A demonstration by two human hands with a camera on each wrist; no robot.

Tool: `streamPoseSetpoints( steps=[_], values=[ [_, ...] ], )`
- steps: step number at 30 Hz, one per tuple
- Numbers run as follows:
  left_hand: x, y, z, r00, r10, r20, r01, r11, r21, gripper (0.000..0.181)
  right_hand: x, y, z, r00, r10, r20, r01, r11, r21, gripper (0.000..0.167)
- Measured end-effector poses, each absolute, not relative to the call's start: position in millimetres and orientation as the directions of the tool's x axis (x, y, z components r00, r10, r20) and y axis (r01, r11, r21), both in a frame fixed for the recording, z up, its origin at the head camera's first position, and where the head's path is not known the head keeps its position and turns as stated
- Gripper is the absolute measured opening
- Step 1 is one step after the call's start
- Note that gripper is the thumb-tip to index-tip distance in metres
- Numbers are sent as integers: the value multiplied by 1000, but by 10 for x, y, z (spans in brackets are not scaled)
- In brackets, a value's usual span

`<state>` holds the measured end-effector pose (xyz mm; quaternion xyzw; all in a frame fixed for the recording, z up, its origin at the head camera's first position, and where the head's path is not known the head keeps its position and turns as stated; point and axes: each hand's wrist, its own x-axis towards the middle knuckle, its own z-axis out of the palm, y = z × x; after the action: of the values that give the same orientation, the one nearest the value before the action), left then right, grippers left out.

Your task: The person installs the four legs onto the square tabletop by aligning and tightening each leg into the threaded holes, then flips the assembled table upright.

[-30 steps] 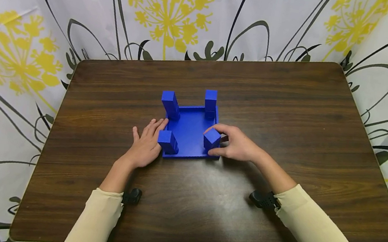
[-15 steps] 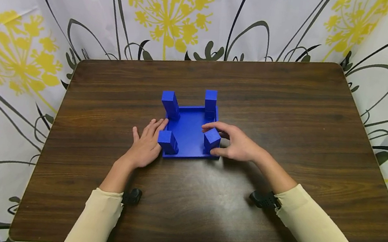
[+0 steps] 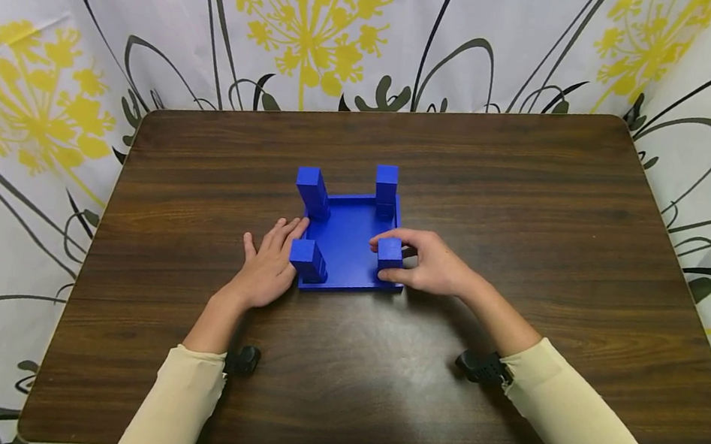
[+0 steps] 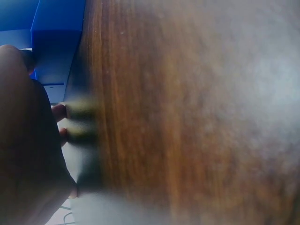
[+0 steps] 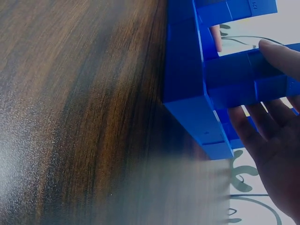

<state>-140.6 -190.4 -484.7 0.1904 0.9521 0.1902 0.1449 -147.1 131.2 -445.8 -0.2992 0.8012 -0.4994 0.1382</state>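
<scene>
A shallow, square blue tray-like base (image 3: 349,240) lies on the table, with a square blue leg standing at each corner. My right hand (image 3: 434,267) holds the near-right leg (image 3: 390,253) between thumb and fingers. In the right wrist view, the thumb lies on one face of that leg (image 5: 229,82) and fingers touch the opposite side. My left hand (image 3: 265,270) lies at the base's left side, fingers extended, by the near-left leg (image 3: 308,259). Both far legs, the left one (image 3: 312,189) and the right one (image 3: 386,190), stand upright and untouched.
The brown wood-grain table (image 3: 533,217) spreads around the base on all sides. Behind it hangs a white curtain (image 3: 417,26) printed with yellow flowers and dark stems. A black wrist device (image 3: 481,366) sits on the right forearm.
The near-right leg has turned about its upright axis, from cornerwise to roughly square with the base. Right-hand fingers have loosened and regripped it. The left hand and the base have stayed put.
</scene>
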Motion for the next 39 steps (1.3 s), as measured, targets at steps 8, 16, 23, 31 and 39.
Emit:
streamPoseSetpoints(
  steps=[8, 16, 23, 31, 39],
  values=[
    [-1409, -1902, -4859, -889, 412, -200, 303, 856, 418, 60, -1470, 1320, -4450, -773, -631, 66, -338, 322, -885, 48],
    [-1412, -1903, -4862, -887, 417, -199, 308, 854, 419, 60, -1436, 1285, -4497, -789, -607, 92, -287, 232, -929, 47],
    [-1410, -1901, -4854, -883, 429, -191, 324, 851, 413, 60, -1332, 1215, -4536, -840, -515, 171, -296, 171, -940, 46],
    [-1401, -1898, -4842, -886, 424, -188, 323, 854, 407, 60, -1198, 1143, -4564, -875, -402, 271, -371, 193, -908, 41],
    [-1404, -1895, -4845, -885, 422, -195, 315, 854, 415, 58, -1158, 1134, -4722, -894, -320, 314, -395, 231, -889, 41]
  ],
)
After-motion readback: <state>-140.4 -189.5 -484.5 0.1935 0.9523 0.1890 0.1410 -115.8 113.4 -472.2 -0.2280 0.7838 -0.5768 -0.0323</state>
